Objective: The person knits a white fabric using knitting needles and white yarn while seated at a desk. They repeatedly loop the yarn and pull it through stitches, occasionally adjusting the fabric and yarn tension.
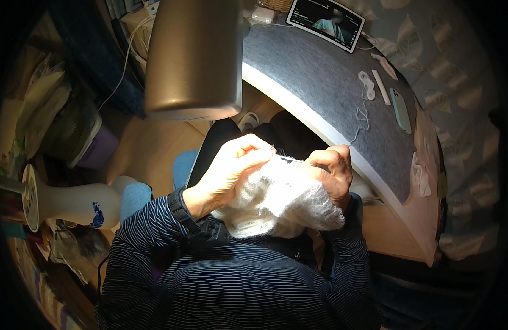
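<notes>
A fuzzy white knitted piece (270, 202) hangs between my hands over my lap, brightly lit and partly washed out. My left hand (233, 165) pinches its upper left edge between thumb and fingers, where a small tip sticks up. Curled fingers of my right hand (332, 171) grip the upper right side. A strand of white yarn (293, 159) is stretched between the two hands. More yarn runs from near my right hand across the desk edge to a loose white yarn bundle (366, 86). Glare hides whether a needle or hook is in use.
A large metallic lamp head (194, 62) hangs just beyond my hands. On the grey-covered desk (303, 70) are a tablet (326, 22), a phone in a pale green case (400, 110), a white stick-like object (381, 87) and crumpled tissue (420, 175). A white stand (76, 206) is at my left.
</notes>
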The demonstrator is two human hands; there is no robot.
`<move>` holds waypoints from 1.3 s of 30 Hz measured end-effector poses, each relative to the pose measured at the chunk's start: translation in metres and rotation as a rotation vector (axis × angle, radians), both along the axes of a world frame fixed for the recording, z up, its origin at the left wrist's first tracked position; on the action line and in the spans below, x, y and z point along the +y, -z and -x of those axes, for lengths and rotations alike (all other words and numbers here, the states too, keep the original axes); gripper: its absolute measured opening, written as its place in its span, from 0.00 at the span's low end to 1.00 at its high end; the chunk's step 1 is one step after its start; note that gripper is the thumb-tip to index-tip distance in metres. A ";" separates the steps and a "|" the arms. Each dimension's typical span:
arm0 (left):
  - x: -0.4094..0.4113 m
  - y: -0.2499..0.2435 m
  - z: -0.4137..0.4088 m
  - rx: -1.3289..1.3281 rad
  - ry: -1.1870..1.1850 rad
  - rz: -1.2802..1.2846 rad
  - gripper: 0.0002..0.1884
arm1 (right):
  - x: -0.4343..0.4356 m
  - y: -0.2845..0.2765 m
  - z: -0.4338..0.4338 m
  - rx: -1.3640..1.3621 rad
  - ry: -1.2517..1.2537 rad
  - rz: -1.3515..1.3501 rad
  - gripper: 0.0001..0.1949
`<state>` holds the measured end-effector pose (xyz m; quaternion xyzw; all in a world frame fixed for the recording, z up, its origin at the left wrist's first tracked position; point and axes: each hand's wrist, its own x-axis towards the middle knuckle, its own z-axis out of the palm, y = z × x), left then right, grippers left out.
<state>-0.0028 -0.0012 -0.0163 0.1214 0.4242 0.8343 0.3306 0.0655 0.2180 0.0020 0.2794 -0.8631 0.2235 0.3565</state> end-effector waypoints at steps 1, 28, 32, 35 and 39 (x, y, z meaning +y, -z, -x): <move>0.000 0.000 0.000 0.009 -0.022 0.025 0.07 | 0.001 0.000 0.001 0.007 0.013 -0.012 0.15; 0.006 0.003 -0.012 0.183 -0.112 0.032 0.09 | 0.004 0.013 0.011 0.056 -0.089 0.056 0.12; 0.007 0.007 -0.012 0.172 -0.140 0.038 0.08 | 0.005 0.014 0.012 0.054 -0.082 0.053 0.12; 0.007 0.010 -0.012 0.152 -0.137 0.032 0.07 | 0.004 0.013 0.012 0.071 -0.053 0.017 0.12; 0.009 0.012 -0.017 0.146 -0.122 0.015 0.05 | -0.001 0.009 0.010 0.075 -0.020 -0.093 0.13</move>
